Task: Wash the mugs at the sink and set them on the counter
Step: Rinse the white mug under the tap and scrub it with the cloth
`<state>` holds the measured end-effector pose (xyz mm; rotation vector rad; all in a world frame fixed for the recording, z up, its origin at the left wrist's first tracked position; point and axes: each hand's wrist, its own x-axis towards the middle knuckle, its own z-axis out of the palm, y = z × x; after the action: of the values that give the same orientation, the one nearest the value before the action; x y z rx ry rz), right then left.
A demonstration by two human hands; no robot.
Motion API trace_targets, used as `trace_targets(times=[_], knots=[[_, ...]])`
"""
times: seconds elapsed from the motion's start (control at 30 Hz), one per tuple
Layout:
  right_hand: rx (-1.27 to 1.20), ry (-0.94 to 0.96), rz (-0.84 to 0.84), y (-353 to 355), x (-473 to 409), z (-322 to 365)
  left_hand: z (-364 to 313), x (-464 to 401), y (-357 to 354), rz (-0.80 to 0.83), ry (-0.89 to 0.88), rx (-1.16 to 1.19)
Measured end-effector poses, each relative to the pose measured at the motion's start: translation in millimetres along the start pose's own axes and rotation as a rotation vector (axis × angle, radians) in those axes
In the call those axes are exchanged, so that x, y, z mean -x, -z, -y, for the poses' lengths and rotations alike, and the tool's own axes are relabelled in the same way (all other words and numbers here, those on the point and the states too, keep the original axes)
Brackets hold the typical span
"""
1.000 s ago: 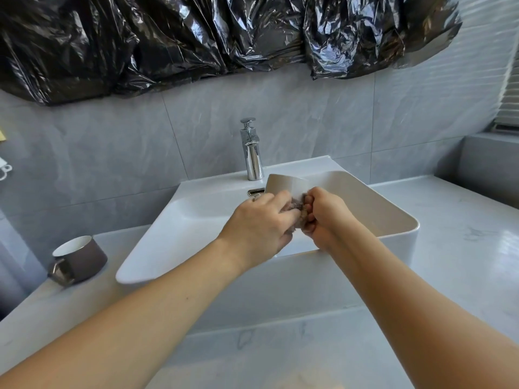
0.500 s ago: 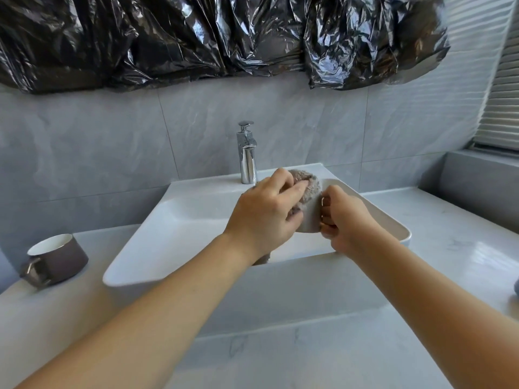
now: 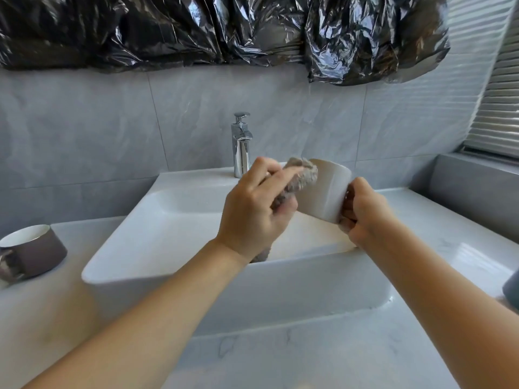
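My right hand [image 3: 363, 213] grips a white mug [image 3: 323, 190] by its handle and holds it tilted on its side above the white sink [image 3: 157, 248]. My left hand [image 3: 255, 211] holds a grey-brown cloth [image 3: 302, 176] and presses it against the mug's left end; a tail of the cloth hangs below my wrist. A brown mug [image 3: 33, 252] with a white inside stands upright on the counter [image 3: 280, 357] left of the sink. At the right edge, part of a blue-grey mug [image 3: 511, 289] shows on the counter.
A chrome faucet [image 3: 241, 144] stands at the back of the sink, with no water running. Grey tiles and black plastic sheeting [image 3: 224, 29] cover the wall behind. A raised ledge with window blinds [image 3: 500, 108] lies at the far right.
The mug has turned and swung right, so its white side now faces me. My left hand shifted the cloth to the mug's left end. My view moved a little to the right.
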<state>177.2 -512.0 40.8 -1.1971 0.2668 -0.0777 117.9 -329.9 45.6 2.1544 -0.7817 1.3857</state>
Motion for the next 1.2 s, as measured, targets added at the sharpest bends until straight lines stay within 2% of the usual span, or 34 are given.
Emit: trace_targets(times=[0.07, 0.13, 0.27, 0.37, 0.5, 0.57, 0.63, 0.7, 0.8, 0.9, 0.97, 1.03, 1.13, 1.2], knots=[[0.080, 0.012, 0.038, -5.8, 1.8, -3.2, -0.6, -8.6, -6.0, 0.053, 0.098, -0.001], [0.099, 0.015, 0.078, -8.2, 2.7, -4.3, -1.1, -9.1, -8.8, 0.166, 0.122, 0.031], [0.013, 0.006, 0.051, -1.2, -4.7, -2.5, 2.6, 10.9, -2.7, 0.434, -0.120, -0.013], [0.060, 0.013, 0.055, -2.0, -3.5, -3.8, 2.5, 10.8, -2.1, 0.354, -0.157, -0.050], [0.201, 0.056, 0.151, -6.6, 4.8, -7.1, -7.3, -4.0, -7.5, 0.123, 0.026, -0.070], [0.189, 0.051, 0.158, -6.7, 5.6, -6.5, -7.9, -4.3, -8.0, 0.186, -0.019, -0.104], [0.131, 0.030, 0.136, -3.9, 3.2, -5.0, -6.1, 4.0, -4.6, 0.356, -0.127, -0.118], [0.086, 0.012, 0.146, -1.6, 0.6, -4.1, -3.5, 12.7, 1.7, 0.461, -0.158, -0.102], [0.090, -0.009, 0.205, -1.8, 1.4, -4.5, 0.5, 13.2, 4.8, 0.398, -0.156, -0.107], [0.117, -0.027, 0.268, -3.9, 2.1, -5.7, 1.5, 0.9, 3.1, 0.196, 0.009, -0.107], [0.111, -0.038, 0.300, -2.5, -0.7, -6.7, 2.6, -4.4, 2.7, 0.129, 0.097, -0.085], [0.098, -0.044, 0.309, -1.0, -3.1, -7.0, 4.4, -0.9, 4.6, 0.201, 0.056, -0.063], [0.086, -0.053, 0.296, -0.1, -3.8, -6.1, 5.3, 14.4, 11.0, 0.372, -0.114, -0.052], [0.096, -0.050, 0.299, -0.9, -2.6, -6.3, 7.1, 16.2, 12.6, 0.358, -0.130, -0.063]])
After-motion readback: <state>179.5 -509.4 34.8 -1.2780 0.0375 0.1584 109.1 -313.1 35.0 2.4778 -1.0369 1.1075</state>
